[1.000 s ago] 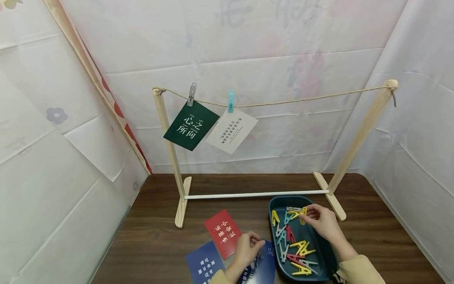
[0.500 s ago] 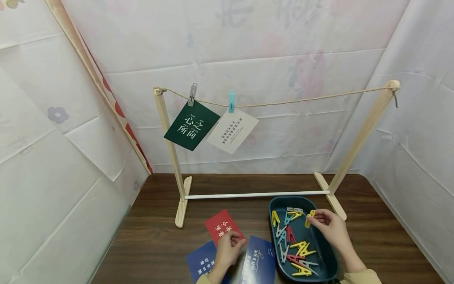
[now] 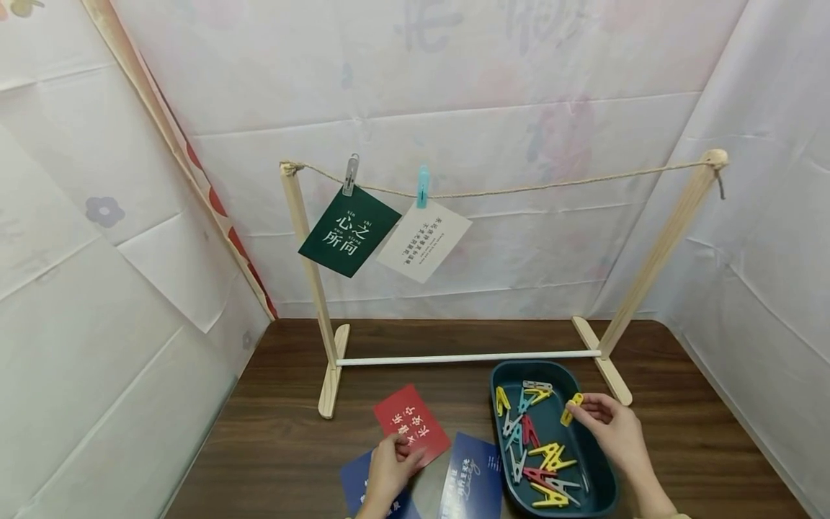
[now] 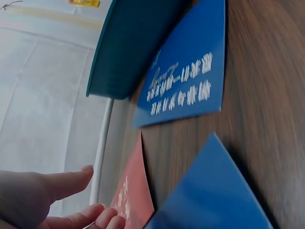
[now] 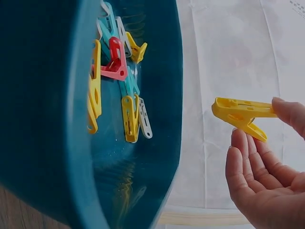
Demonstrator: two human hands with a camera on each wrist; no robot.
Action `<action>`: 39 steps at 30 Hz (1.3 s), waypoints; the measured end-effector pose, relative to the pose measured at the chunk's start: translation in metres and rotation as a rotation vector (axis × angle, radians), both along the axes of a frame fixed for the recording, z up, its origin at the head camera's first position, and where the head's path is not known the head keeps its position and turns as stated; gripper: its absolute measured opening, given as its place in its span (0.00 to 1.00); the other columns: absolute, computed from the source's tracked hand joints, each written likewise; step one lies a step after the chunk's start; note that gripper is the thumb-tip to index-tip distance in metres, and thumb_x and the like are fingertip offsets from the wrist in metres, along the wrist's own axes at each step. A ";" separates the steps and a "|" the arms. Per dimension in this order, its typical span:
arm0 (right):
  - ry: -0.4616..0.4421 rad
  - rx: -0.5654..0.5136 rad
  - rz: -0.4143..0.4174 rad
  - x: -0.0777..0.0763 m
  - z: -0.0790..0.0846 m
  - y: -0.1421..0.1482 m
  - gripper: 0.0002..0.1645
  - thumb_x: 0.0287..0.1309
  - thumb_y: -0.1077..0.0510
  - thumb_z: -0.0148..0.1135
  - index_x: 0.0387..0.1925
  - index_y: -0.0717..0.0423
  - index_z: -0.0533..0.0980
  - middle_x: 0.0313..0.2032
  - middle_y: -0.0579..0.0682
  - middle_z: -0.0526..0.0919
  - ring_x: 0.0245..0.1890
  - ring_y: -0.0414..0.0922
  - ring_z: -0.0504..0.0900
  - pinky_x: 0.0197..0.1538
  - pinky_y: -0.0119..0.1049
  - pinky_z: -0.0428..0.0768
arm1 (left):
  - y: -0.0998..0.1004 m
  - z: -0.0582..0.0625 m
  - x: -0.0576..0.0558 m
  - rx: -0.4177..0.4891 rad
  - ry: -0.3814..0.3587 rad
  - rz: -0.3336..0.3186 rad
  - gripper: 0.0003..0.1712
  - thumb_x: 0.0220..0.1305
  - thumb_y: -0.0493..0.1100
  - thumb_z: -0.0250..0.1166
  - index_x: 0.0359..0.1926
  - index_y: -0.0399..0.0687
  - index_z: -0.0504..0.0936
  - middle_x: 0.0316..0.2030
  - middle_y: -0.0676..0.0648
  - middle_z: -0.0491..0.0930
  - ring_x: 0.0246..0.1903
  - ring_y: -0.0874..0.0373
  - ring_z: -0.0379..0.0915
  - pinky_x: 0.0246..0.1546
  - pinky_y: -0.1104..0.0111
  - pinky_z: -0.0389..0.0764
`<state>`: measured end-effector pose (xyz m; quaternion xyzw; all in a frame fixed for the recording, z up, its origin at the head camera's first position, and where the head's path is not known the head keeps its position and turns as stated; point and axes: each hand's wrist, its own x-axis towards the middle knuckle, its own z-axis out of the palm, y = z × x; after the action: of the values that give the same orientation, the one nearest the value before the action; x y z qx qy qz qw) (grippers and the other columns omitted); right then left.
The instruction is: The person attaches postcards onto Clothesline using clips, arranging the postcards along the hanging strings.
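My right hand [image 3: 619,436] pinches a yellow clothespin [image 5: 243,110] between thumb and fingertips, near the right rim of a dark teal tray [image 3: 588,447]. In the right wrist view, the thumb is on one handle and the fingertips are at the other. My left hand [image 3: 389,468] is over a red card [image 3: 405,407], fingertips close to its lower part. The left wrist view shows that thumb [image 4: 71,183] apart from the fingers, with nothing gripped. A blue card [image 3: 353,479] lies partly hidden under this hand; another blue card [image 3: 470,472] lies beside the tray.
Several yellow, red, blue and grey clothespins [image 3: 551,455] lie in the tray. Behind stands a wooden frame [image 3: 661,252] with a rope [image 3: 551,187]. From it hang a green card [image 3: 350,231] on a grey clothespin [image 3: 351,175] and a white card [image 3: 424,241] on a light blue one.
My right hand has drawn the yellow clothespin up from the pile toward the tray's right rim. My left hand has moved left from the right blue card to the red card.
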<state>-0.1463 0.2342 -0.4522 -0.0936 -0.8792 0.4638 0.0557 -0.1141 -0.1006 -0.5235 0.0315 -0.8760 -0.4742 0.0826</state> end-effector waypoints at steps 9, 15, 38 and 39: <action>-0.038 -0.031 -0.019 0.004 -0.001 0.001 0.30 0.50 0.44 0.62 0.44 0.66 0.72 0.37 0.56 0.78 0.30 0.34 0.75 0.31 0.25 0.74 | -0.026 -0.002 0.003 -0.105 -0.074 0.020 0.24 0.35 0.39 0.75 0.33 0.30 0.75 0.27 0.45 0.73 0.28 0.52 0.71 0.28 0.66 0.72; -0.027 -0.036 -0.021 0.005 -0.001 0.001 0.28 0.51 0.46 0.62 0.43 0.67 0.72 0.36 0.56 0.79 0.30 0.33 0.75 0.31 0.25 0.74 | -0.041 -0.003 0.005 -0.172 -0.134 0.051 0.30 0.32 0.44 0.76 0.36 0.29 0.74 0.30 0.42 0.73 0.32 0.47 0.71 0.35 0.57 0.73; -0.057 -0.093 -0.046 0.009 -0.006 0.003 0.29 0.50 0.47 0.62 0.45 0.68 0.71 0.35 0.54 0.79 0.29 0.32 0.75 0.32 0.25 0.74 | -0.072 -0.009 0.017 -0.404 -0.159 0.062 0.51 0.08 0.53 0.80 0.41 0.32 0.74 0.37 0.36 0.69 0.37 0.42 0.63 0.33 0.48 0.64; -0.056 -0.096 -0.046 0.009 -0.005 0.003 0.30 0.50 0.46 0.62 0.45 0.68 0.71 0.35 0.54 0.79 0.29 0.32 0.75 0.32 0.25 0.74 | -0.073 -0.008 0.017 -0.416 -0.166 0.056 0.51 0.07 0.53 0.80 0.41 0.32 0.74 0.37 0.37 0.68 0.37 0.42 0.63 0.32 0.48 0.64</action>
<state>-0.1374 0.2373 -0.4576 -0.1290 -0.8548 0.5013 0.0371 -0.0974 -0.1739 -0.5319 0.0772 -0.9574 -0.2767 0.0281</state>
